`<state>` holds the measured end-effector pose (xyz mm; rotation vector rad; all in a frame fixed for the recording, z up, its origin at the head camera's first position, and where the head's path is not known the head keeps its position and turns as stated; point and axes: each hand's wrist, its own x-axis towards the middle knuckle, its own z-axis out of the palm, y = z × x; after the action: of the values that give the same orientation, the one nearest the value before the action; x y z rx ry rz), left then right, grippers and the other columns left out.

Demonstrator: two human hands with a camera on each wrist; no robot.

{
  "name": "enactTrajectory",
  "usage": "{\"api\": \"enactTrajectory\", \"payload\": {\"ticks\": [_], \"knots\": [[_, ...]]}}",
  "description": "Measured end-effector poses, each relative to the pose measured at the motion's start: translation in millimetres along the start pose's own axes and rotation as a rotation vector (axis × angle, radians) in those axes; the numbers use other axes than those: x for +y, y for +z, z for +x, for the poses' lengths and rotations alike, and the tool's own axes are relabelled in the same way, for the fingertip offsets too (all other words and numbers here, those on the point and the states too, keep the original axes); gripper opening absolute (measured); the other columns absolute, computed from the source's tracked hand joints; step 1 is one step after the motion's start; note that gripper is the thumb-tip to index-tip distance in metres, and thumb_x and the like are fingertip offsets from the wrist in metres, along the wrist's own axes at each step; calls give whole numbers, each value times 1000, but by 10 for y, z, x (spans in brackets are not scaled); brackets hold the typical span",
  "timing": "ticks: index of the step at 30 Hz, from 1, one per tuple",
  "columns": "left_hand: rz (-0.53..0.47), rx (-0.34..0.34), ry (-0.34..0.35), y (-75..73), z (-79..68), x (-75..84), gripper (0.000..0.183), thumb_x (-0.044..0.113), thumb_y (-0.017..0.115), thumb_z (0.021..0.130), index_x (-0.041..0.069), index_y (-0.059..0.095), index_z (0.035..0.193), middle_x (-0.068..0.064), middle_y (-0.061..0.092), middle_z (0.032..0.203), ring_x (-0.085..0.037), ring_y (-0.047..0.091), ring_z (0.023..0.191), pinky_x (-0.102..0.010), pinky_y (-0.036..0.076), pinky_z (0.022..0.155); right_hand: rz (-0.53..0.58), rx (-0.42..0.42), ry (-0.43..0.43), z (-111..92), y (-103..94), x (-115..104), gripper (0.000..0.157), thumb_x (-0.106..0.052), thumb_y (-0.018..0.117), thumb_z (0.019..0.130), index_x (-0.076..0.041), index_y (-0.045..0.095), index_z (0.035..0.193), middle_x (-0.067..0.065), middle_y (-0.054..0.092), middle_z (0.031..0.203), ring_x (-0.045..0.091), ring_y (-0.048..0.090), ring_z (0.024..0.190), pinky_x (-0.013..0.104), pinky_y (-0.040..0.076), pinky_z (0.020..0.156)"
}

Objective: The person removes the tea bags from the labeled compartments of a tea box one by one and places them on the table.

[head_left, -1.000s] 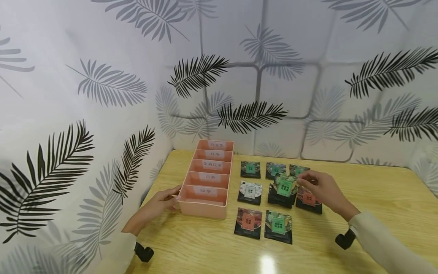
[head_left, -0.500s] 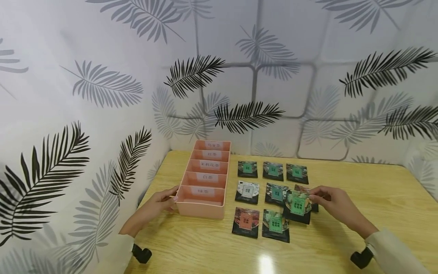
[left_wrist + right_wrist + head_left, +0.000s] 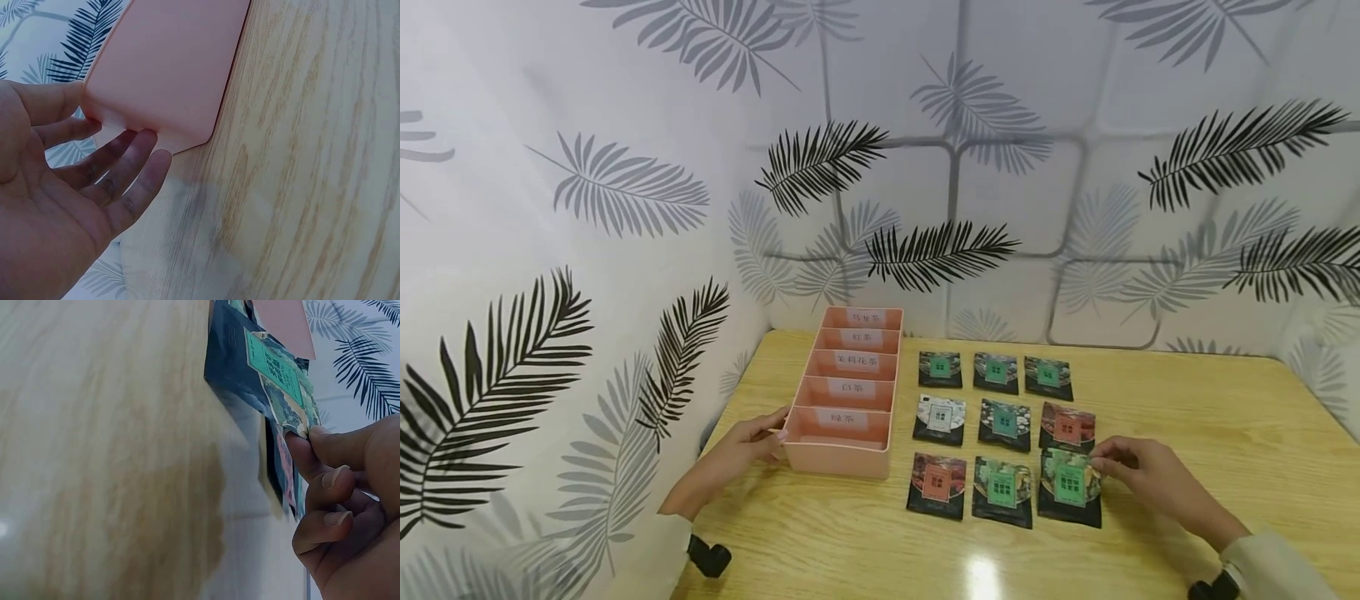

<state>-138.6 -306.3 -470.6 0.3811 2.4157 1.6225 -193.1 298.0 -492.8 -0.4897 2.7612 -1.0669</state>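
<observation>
My left hand (image 3: 751,442) holds the front left corner of a pink divided box (image 3: 838,457), thumb by the corner and fingers along the side. In the left wrist view the fingertips (image 3: 164,161) rest against the box's wall (image 3: 169,56). My right hand (image 3: 1161,483) pinches the right edge of a green-labelled tea sachet (image 3: 1070,492) between thumb and forefinger. Seen from the right wrist, that sachet (image 3: 275,372) is tilted, with its far edge close over the table. Its top edge overlaps a red-labelled sachet (image 3: 1067,427) behind it in the head view.
More sachets lie flat in rows: a red one (image 3: 937,486) and a green one (image 3: 1002,492) in front, a white one (image 3: 939,420) and a teal one (image 3: 1004,425) behind, several dark green ones (image 3: 996,372) at the back. A leaf-patterned curtain (image 3: 1000,167) borders the wooden table (image 3: 1210,400).
My right hand has carried the green-labelled sachet from above the middle row toward me and down, to the right end of the front row. My left hand keeps its place on the box.
</observation>
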Motion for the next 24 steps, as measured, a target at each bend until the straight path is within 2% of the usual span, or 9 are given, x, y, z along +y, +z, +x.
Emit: {"api": "enactTrajectory", "payload": {"ticks": [6,11,14,17,20,21,24], "knots": [[2,0,-3,-12,9,-12,61,25,51,111,5,26,163,-29,37,157,-29,62,107,-53,53,96,-22,2,2,-52,40,94,17,-28,68,102,-14,76,106,-5,71,93,10,61,79,28,50,65],[0,-8,-3,-12,49,-11,61,28,50,111,7,27,163,-27,43,153,-30,62,107,-54,53,95,-46,3,-14,-74,50,141,14,-26,68,102,-16,77,106,-7,72,95,11,65,84,28,54,69],[24,1,0,-22,79,32,59,25,52,110,4,30,162,-28,48,147,-31,61,107,-55,54,93,-71,16,-13,-98,63,161,14,-27,69,101,-16,77,105,-7,72,97,12,66,86,28,54,70],[68,66,-17,-47,117,100,56,26,53,110,-2,40,157,-29,55,139,-33,63,107,-53,57,87,-89,35,-9,-116,78,176,14,-27,69,101,-16,77,106,-7,72,95,11,65,84,27,53,67],[127,174,-56,-73,172,169,54,35,55,109,0,52,150,-25,60,137,-34,66,107,-50,58,83,-81,49,-5,-132,76,180,16,-27,69,101,-15,76,109,-6,71,92,10,64,81,27,50,63],[164,212,-58,-78,194,195,53,37,55,109,1,55,147,-23,62,136,-34,66,106,-49,59,82,-82,55,-1,-141,70,177,18,-29,68,102,-15,76,110,-6,70,91,10,64,80,27,49,61],[366,293,14,-89,266,305,46,35,57,108,3,61,142,-20,65,132,-34,67,104,-47,58,81,-90,89,12,-153,0,158,28,-36,65,103,-13,75,115,-4,70,92,11,60,73,28,46,57]]}}
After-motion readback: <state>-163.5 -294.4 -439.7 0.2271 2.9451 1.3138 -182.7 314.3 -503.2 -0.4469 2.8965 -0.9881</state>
